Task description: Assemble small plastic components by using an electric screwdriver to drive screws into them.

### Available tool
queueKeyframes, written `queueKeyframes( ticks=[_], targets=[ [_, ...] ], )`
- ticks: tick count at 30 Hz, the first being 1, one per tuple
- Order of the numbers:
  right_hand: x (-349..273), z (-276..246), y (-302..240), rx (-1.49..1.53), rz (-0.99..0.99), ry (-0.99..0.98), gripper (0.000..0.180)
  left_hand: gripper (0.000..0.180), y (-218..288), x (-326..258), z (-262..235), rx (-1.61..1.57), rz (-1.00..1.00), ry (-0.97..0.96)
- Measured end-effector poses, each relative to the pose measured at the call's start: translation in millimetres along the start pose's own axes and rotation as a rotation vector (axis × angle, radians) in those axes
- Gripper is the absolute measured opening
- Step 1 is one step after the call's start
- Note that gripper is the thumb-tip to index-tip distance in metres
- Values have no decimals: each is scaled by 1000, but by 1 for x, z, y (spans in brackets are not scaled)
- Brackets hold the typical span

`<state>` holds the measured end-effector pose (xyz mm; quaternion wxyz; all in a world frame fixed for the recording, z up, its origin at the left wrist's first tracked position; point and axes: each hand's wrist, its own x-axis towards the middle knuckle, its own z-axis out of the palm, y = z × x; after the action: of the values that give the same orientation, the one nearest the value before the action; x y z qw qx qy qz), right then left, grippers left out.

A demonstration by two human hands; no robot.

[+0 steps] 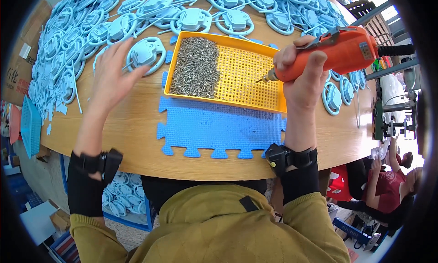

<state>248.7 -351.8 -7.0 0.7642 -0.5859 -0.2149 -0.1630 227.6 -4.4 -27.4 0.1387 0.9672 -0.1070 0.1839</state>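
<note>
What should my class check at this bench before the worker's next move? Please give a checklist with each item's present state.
1. Orange power driver gripped by the right hand: ok.
2. Screws inside the yellow tray: ok, heaped at its left end.
3. Screw on the driver bit: cannot tell, too small.
4. Left hand gripping the nearest light-blue part: not ok, its fingers are spread.
5. Blue foam mat in front of the tray: ok.

The left hand (111, 77) is spread loosely at far left; the right hand (305, 87) curls into a grip at right.
</note>
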Motion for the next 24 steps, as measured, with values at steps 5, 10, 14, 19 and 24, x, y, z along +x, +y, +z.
queueKeyframes(
  ticks=[5, 10, 14, 19, 24],
  targets=[
    [1, -2, 7, -22, 19, 12, 54, 64, 1, 30, 28, 275, -98, -172],
    [-1, -2, 7, -9, 37, 22, 53, 53, -3, 8, 27, 200, -58, 1],
    [-2, -1, 4, -30, 8, 34, 54, 55, 39, -37, -19, -17, 7, 56],
    [-3, 14, -33, -43, -4, 67, 62, 59, 131, -84, -5, -242, 147, -52],
    [-36, 47, -66, 91, 47, -47, 72, 60, 158, -86, 23, -305, 76, -32]
  ],
)
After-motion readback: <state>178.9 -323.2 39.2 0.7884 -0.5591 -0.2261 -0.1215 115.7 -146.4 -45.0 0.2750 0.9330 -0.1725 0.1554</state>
